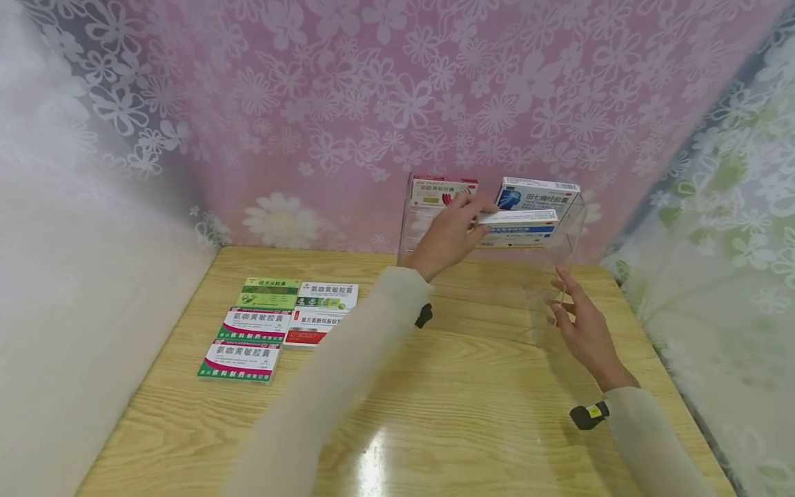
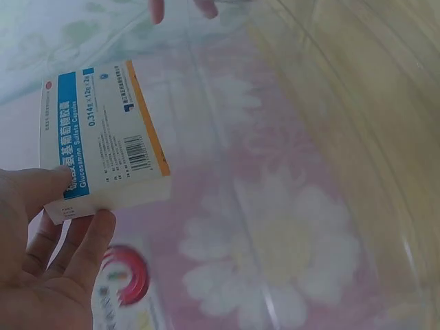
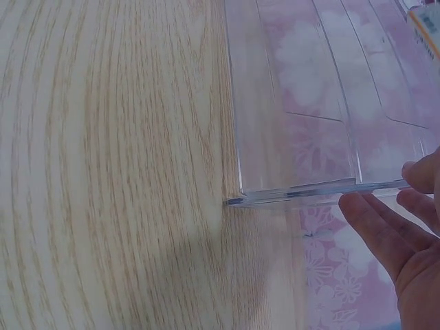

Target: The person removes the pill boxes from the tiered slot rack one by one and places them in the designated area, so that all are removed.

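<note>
My left hand (image 1: 452,235) pinches a white medicine box (image 2: 103,134) with blue and orange bands, marked Glucosamine Sulfate Capsules, by one end. The thumb presses its printed face and the fingers lie along its edge. It is at the upper part of a clear tiered stand (image 3: 295,62), in front of a white-and-teal box (image 1: 543,199). A white-and-red box (image 1: 435,192) stands at the stand's upper left, partly covered by the hand. At the stand's right side, my right hand (image 1: 584,335) holds the clear side wall between thumb and fingers.
Several medicine boxes lie flat on the wooden table (image 1: 435,414) at left: a green one (image 1: 268,293), two pink-and-green ones, and two white ones, the lower white-and-red box (image 1: 313,321) partly behind my left sleeve. Floral curtains (image 1: 373,90) hang behind and at both sides.
</note>
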Demonstrator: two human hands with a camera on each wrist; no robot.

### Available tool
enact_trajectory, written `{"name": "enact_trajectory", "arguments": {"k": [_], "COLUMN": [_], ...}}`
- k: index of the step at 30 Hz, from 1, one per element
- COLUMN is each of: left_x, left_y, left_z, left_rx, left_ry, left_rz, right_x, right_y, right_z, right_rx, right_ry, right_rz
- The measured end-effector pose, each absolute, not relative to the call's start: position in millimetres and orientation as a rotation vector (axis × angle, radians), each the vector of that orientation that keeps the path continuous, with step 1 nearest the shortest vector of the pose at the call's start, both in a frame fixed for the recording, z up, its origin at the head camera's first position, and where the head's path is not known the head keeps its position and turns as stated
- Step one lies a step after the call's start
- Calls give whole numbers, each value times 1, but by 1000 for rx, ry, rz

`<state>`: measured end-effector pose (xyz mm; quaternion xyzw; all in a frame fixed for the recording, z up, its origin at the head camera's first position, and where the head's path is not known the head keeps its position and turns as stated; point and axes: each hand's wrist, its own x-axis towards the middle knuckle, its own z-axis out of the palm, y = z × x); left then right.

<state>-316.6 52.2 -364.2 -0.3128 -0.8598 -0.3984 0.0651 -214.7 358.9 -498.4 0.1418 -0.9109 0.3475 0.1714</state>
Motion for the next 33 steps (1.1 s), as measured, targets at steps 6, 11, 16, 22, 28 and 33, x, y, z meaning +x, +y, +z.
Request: {"name": "enact_trajectory", "arguments": {"k": [6,11,16,22,28,33], "left_x": [-308,-297,-284,-269,-247,-230], "left_y": [0,-55,-115,-180,-233,-261], "left_z": [-347,-342,-347,-373,-409,-436], "left_rx": [-966,-929,-836,-733,-638,-648], "left_ry": [-2552,-2558,-2612,-2752,-2965,-3105], "left_rz": [-1221,-1257,-1250,-1215,-1157,-1111], "right_x": [-215,-214,-213,-213,-213,-213], "right_y": [359,359,359,360,358,358], "right_z": [-499,-499,-499,-499,-500,-499], "right_rx": [409,424,436,428,424,411], "right_ry": [-2584,-2579,-2572,-2580,-2599,-2591], "right_rz": [989,999,1005,1000,1006,1001]}}
